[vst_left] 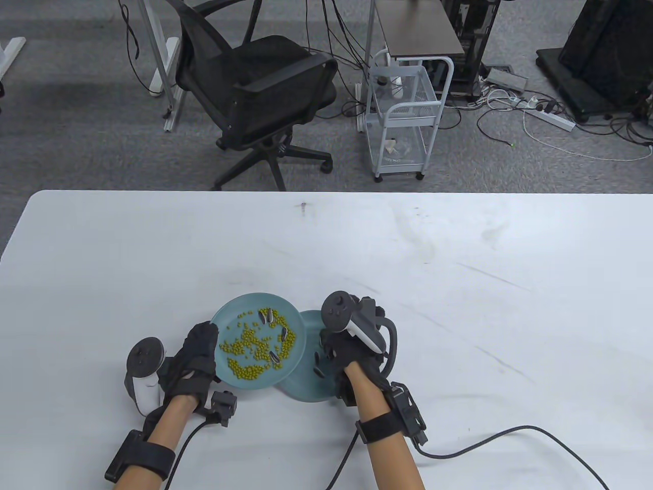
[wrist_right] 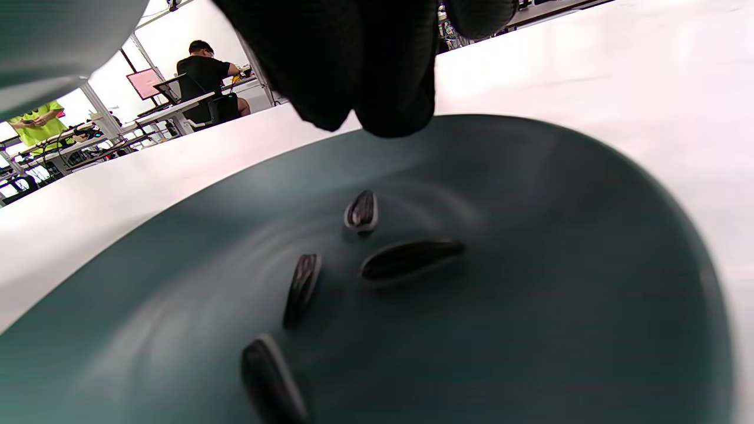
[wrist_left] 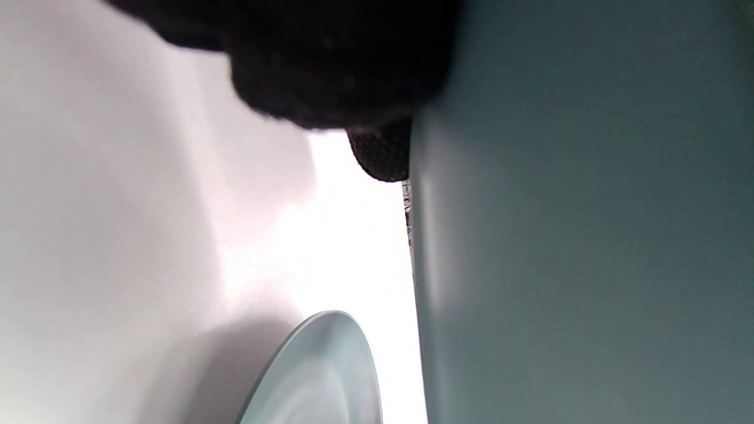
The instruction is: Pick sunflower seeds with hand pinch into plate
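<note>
My left hand grips the left rim of a teal plate and holds it tilted above the table. Green beans and a few striped sunflower seeds lie on it. The left wrist view shows its underside with a fingertip against it. A second teal plate sits on the table partly under the first. My right hand hovers over it. In the right wrist view its fingertips are close together above this plate, with no seed visible between them. Several seeds lie inside.
The white table stretches far to the right and back. Glove cables trail off the front edge. An office chair and a small wire cart stand on the floor beyond the table.
</note>
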`<move>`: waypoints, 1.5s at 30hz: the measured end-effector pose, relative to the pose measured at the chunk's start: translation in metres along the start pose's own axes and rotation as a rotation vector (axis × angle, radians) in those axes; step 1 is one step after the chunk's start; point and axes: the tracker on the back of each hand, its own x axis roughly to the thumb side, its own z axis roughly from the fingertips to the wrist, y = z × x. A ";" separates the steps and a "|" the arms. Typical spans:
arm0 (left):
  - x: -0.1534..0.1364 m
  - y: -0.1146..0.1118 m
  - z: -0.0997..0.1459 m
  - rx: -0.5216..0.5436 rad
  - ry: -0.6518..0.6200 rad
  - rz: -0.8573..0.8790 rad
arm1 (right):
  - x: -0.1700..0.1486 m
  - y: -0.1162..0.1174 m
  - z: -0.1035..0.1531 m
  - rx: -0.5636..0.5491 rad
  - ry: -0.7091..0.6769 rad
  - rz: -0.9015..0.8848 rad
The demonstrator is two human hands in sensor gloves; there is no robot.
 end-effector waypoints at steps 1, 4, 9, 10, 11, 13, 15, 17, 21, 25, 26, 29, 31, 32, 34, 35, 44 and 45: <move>0.000 0.000 0.000 0.000 0.000 0.000 | 0.000 0.000 0.000 0.001 0.001 -0.001; 0.000 0.000 0.000 -0.001 0.001 0.001 | -0.001 0.000 0.000 0.000 0.004 -0.005; 0.000 -0.001 0.000 -0.004 -0.001 0.004 | -0.004 -0.005 0.002 -0.029 0.031 -0.024; 0.000 -0.001 0.000 -0.006 -0.001 0.007 | -0.004 -0.006 0.002 -0.032 0.032 -0.028; 0.000 -0.001 0.000 -0.009 0.000 0.009 | -0.005 -0.008 0.002 -0.040 0.036 -0.042; 0.000 -0.002 0.000 -0.013 -0.002 0.008 | -0.007 -0.012 0.004 -0.058 0.037 -0.070; 0.000 -0.002 0.000 -0.015 -0.004 0.005 | -0.008 -0.015 0.005 -0.081 0.037 -0.096; 0.000 -0.003 0.001 -0.017 -0.006 0.001 | -0.007 -0.019 0.008 -0.103 0.041 -0.106; 0.000 -0.006 0.001 -0.026 -0.012 -0.003 | -0.001 -0.029 0.013 -0.150 0.030 -0.118; 0.001 -0.011 0.003 -0.041 -0.018 -0.009 | 0.012 -0.042 0.023 -0.198 -0.011 -0.122; 0.001 -0.012 0.004 -0.046 -0.020 -0.012 | 0.018 -0.045 0.026 -0.211 -0.030 -0.125; 0.002 -0.017 0.005 -0.061 -0.028 -0.018 | 0.034 -0.052 0.036 -0.230 -0.094 -0.129; 0.003 -0.020 0.006 -0.075 -0.032 -0.020 | 0.044 -0.055 0.041 -0.235 -0.138 -0.122; 0.003 -0.022 0.007 -0.083 -0.035 -0.022 | 0.050 -0.055 0.044 -0.230 -0.164 -0.118; 0.003 -0.026 0.008 -0.093 -0.038 -0.022 | 0.059 -0.054 0.047 -0.211 -0.195 -0.114; 0.003 -0.028 0.008 -0.100 -0.037 -0.025 | 0.065 -0.051 0.049 -0.194 -0.214 -0.111; 0.005 -0.041 0.012 -0.145 -0.053 -0.052 | 0.092 -0.023 0.049 -0.066 -0.203 0.092; 0.005 -0.042 0.012 -0.150 -0.054 -0.053 | 0.091 -0.021 0.048 -0.066 -0.203 0.093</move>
